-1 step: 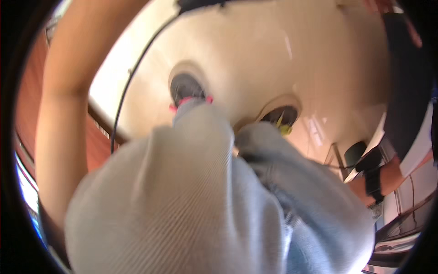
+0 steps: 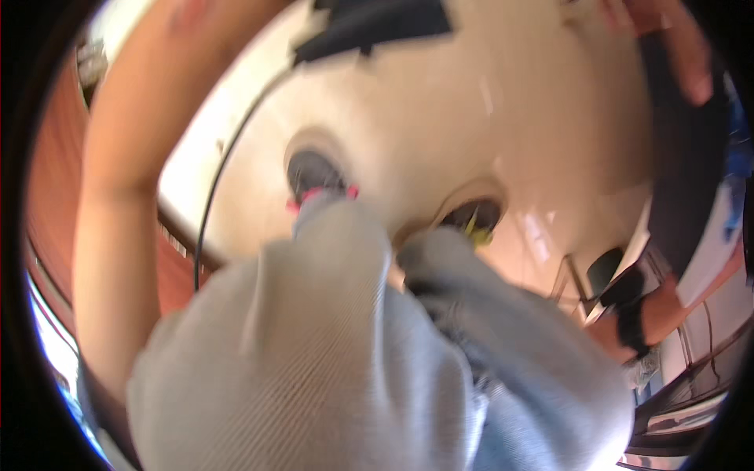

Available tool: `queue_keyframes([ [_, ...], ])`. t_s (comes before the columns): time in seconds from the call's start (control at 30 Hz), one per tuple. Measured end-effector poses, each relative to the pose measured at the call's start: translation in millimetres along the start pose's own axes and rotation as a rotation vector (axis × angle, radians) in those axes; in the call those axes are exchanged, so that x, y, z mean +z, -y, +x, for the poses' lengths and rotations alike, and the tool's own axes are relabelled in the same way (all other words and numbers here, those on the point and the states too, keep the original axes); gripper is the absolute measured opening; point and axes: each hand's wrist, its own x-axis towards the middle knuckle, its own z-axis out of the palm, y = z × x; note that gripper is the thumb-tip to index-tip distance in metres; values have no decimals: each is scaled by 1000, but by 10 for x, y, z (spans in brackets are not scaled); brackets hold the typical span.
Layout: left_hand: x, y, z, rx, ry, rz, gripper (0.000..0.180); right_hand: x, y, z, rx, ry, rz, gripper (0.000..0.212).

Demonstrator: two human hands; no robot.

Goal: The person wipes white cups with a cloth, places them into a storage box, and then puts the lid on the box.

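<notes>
My left arm [image 2: 122, 235] rises along the left side and leaves the picture at the top, so my left hand is out of view. Nearest to where it leaves is a black, flat-looking thing [image 2: 377, 31], blurred and cut off by the upper edge. A black cable [image 2: 236, 141] runs from it down to the left of my knee. My right hand cannot be made out. At the right, a forearm with a black wristband [image 2: 632, 326] ends behind my leg; it seems to belong to another person. Blurred fingers [image 2: 691, 74] show at the upper right beside dark cloth [image 2: 679, 149].
My legs in grey trousers [image 2: 314, 337] fill the lower middle. My dark shoes, one with pink trim [image 2: 314, 173] and one with yellow [image 2: 475, 216], stand on the pale floor [image 2: 408, 125]. Reddish-brown wood [image 2: 55, 196] lies left; a dark green round thing [image 2: 605, 267] stands right.
The view has shifted, so more of the black thing at the top shows. The fingers at the upper right reach further down into the picture. Legs and shoes sit slightly lower and further left.
</notes>
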Motion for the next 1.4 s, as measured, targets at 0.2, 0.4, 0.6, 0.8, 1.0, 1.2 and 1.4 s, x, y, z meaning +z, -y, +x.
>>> queue_keyframes([
  [0.2,57,-587,459,-149,59,769,73,15,413,-262,156,-53,247,84],
  [0.4,217,-365,861,34,-258,999,31,378,756,-368,-135,110,-396,83],
  [0.6,456,-181,1142,-229,-235,979,55,561,772,27,-374,66,-804,67],
  [0.8,502,-49,1239,-141,-344,615,78,535,700,176,-393,121,-702,66],
  [1.0,570,-296,1462,-257,168,507,79,-146,493,230,-99,61,-657,64],
  [1.2,1414,-279,1642,-241,518,514,105,-981,-200,979,-360,-66,-1053,61],
  [1.4,1547,-243,2010,-339,472,404,110,-1347,-254,1764,-508,5,-1443,59],
])
